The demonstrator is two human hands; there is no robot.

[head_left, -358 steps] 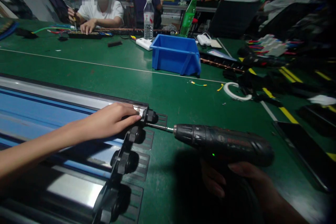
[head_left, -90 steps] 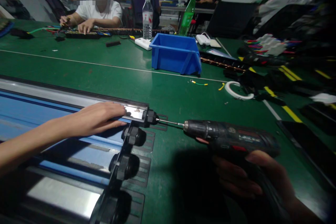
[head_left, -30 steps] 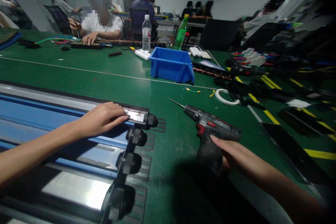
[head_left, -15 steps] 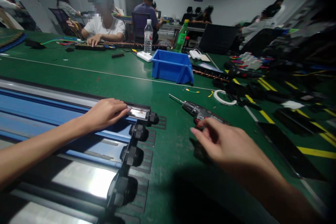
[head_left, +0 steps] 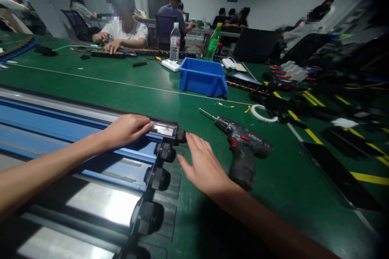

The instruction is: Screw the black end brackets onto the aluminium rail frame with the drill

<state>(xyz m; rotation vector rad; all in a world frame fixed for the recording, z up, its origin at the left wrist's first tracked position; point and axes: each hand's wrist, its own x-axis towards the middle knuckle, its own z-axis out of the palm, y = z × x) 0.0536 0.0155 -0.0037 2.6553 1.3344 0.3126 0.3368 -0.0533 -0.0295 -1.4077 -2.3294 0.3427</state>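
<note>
Several long metal-and-blue bars [head_left: 118, 170] lie side by side at the left, with black cable glands [head_left: 159, 179] on their right ends. My left hand [head_left: 129, 129] rests on the farthest bar near its end, fingers bent together; whether they pinch anything is hidden. Beside that bar's gland, my right hand [head_left: 202, 160] has its fingers stretched out and thumb apart, holding nothing; its fingertips are at the gland. A black and red power drill [head_left: 243, 145] lies on the green table just right of my right hand, its long bit pointing to the back left.
A blue bin [head_left: 202, 79] stands behind the drill, near a clear bottle [head_left: 174, 42] and a green bottle [head_left: 213, 42]. A white ring [head_left: 263, 114], a black phone-like slab [head_left: 337, 174] and dark parts lie to the right. A person in white works across the table.
My right hand has moved left from the drill's handle to the far bar's gland, and its fingers have straightened. The drill remains on the table. My left hand stays on the bar.
</note>
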